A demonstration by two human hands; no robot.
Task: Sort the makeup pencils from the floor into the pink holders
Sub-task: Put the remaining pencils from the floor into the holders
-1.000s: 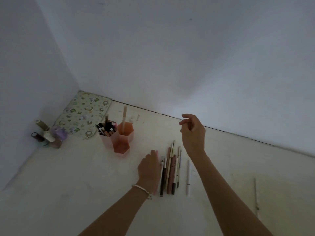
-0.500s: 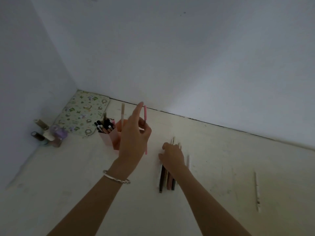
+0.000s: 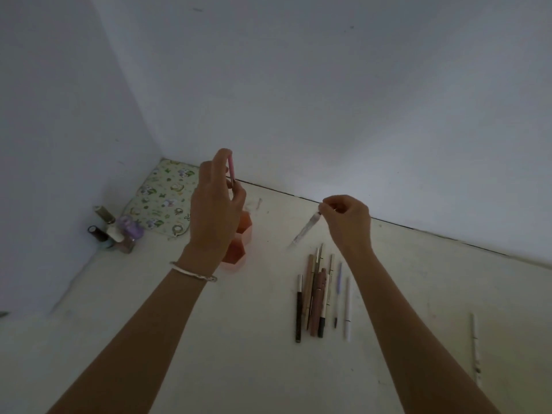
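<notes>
My left hand [image 3: 215,213] is raised over the pink holders [image 3: 240,246] and pinches a thin pink pencil [image 3: 231,167] upright; the hand hides most of the holders and what stands in them. My right hand [image 3: 348,219] is lifted to the right of the holders and holds a pale, blurred pencil [image 3: 304,233] by its upper end, with the tip slanting down to the left. Several pencils [image 3: 316,294] in brown, black, lilac and white lie side by side on the pale floor below my right hand.
A patterned pouch [image 3: 162,201] lies flat in the corner. A few small bottles [image 3: 115,234] stand by the left wall. One white pencil [image 3: 475,348] lies alone at the far right. Walls close the space at the back and left.
My left hand has carried the pink pencil higher, over the holders. My right hand has risen from the row on the floor with a pale pencil in its fingers.
</notes>
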